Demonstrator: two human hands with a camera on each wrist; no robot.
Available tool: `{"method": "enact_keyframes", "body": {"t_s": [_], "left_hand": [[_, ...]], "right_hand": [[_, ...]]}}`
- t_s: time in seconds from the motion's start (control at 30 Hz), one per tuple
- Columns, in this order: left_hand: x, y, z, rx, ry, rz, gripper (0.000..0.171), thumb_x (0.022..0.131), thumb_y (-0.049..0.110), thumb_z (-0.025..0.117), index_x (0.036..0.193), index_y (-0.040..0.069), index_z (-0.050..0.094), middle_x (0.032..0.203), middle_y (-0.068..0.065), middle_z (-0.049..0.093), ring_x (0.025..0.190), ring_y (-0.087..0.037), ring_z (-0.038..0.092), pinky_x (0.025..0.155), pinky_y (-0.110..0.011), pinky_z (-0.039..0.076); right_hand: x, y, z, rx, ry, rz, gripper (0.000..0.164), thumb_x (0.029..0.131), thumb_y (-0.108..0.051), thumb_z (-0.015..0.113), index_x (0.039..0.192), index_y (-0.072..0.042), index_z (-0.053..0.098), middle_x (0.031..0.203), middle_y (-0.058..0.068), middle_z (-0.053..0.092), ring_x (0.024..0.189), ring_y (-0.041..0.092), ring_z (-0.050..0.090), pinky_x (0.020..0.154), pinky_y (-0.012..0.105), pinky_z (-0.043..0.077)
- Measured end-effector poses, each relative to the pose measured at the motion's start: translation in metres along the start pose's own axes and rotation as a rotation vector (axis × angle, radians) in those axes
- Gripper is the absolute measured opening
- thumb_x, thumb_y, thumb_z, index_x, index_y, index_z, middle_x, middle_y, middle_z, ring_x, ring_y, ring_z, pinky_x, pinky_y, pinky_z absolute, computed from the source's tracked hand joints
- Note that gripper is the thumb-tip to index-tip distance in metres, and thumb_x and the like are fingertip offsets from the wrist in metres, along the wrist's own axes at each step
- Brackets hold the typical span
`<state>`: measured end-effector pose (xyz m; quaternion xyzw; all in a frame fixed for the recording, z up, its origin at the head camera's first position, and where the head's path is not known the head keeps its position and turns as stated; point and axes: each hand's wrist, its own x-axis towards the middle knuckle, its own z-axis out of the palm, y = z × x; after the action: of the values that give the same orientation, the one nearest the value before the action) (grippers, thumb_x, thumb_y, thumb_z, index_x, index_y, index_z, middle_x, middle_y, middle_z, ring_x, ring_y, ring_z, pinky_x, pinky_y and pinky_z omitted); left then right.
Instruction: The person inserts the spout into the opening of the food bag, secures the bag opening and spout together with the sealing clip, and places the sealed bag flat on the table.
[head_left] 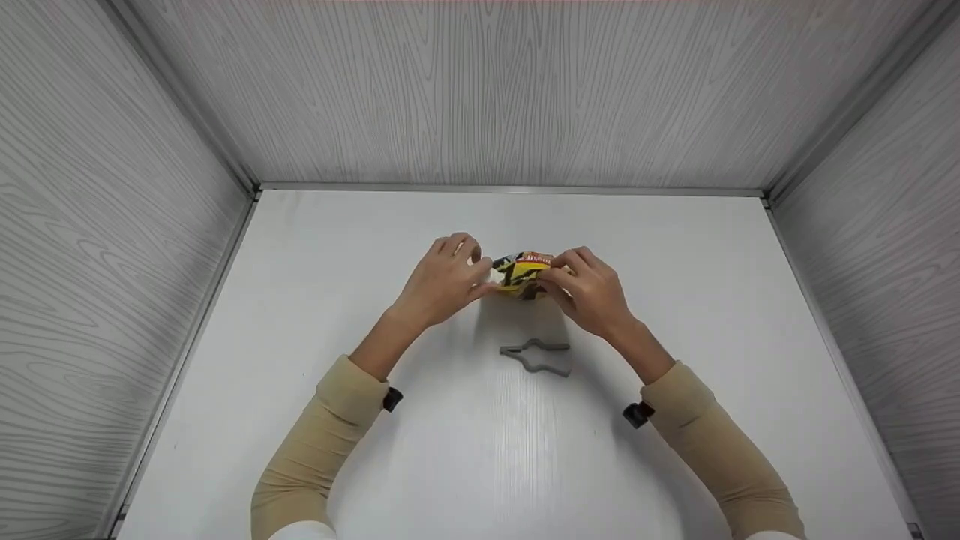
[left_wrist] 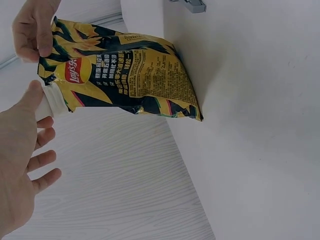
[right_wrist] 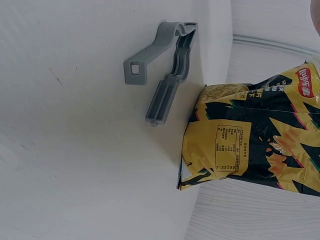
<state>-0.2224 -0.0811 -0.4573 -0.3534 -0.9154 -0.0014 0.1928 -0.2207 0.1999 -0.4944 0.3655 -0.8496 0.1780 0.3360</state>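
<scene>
Bag (head_left: 522, 268): held upright by right fingers (head_left: 571, 260), probably for steadiness.
White collar (left_wrist: 57, 98): clamped by left fingers (left_wrist: 46, 136).
Clip (head_left: 556, 346): below centre.

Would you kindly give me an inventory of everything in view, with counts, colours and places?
Tabletop: one, white, lower middle of the head view
Snack bag: one, yellow and black with a red label, upright on the tabletop
White cylindrical piece: one, white, at the bag's top
Clip: one, grey, on the tabletop, nearer the person than the bag
Wall panels: three, grey wood-grain, left, back and right
Metal strips: several, grey, along the panel edges
Black devices: two, black, one at each cuff
Sleeves: two, tan, on the forearms
Left grip: one, bare, pinching the white piece
Right grip: one, bare, pinching the bag's top
</scene>
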Motion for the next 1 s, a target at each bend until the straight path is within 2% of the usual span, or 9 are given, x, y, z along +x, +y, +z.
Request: {"method": "enact_keyframes", "body": {"t_s": [0.53, 0.8, 1.0], "left_hand": [[0.0086, -0.0020, -0.0058, 0.072, 0.005, 0.037, 0.040, 0.107, 0.052, 0.053, 0.112, 0.015, 0.068, 0.117, -0.008, 0.065, 0.124, -0.028, 0.060, 0.106, -0.043, 0.054], [0.0088, -0.0005, -0.0039, 0.093, 0.036, 0.062, 0.039, 0.105, 0.051, 0.055, 0.110, 0.014, 0.067, 0.116, -0.009, 0.066, 0.122, -0.028, 0.061, 0.105, -0.043, 0.054], [0.0094, -0.0001, -0.0037, 0.161, 0.062, 0.093, 0.037, 0.105, 0.051, 0.058, 0.106, 0.015, 0.064, 0.117, -0.008, 0.066, 0.120, -0.027, 0.061, 0.103, -0.041, 0.054]], "right_hand": [[-0.0010, 0.0021, -0.0002, 0.052, 0.006, 0.030, 0.009, 0.096, -0.019, 0.078, 0.103, -0.015, 0.076, 0.098, 0.010, 0.069, 0.093, 0.027, 0.065, 0.071, 0.041, 0.059], [0.0015, -0.0004, -0.0008, 0.067, -0.002, 0.035, 0.008, 0.096, -0.019, 0.078, 0.102, -0.013, 0.077, 0.099, 0.010, 0.069, 0.093, 0.027, 0.065, 0.072, 0.041, 0.060], [0.0017, -0.0005, -0.0002, 0.053, 0.002, 0.028, 0.010, 0.096, -0.021, 0.078, 0.101, -0.012, 0.077, 0.098, 0.010, 0.069, 0.091, 0.027, 0.065, 0.070, 0.040, 0.060]]}}
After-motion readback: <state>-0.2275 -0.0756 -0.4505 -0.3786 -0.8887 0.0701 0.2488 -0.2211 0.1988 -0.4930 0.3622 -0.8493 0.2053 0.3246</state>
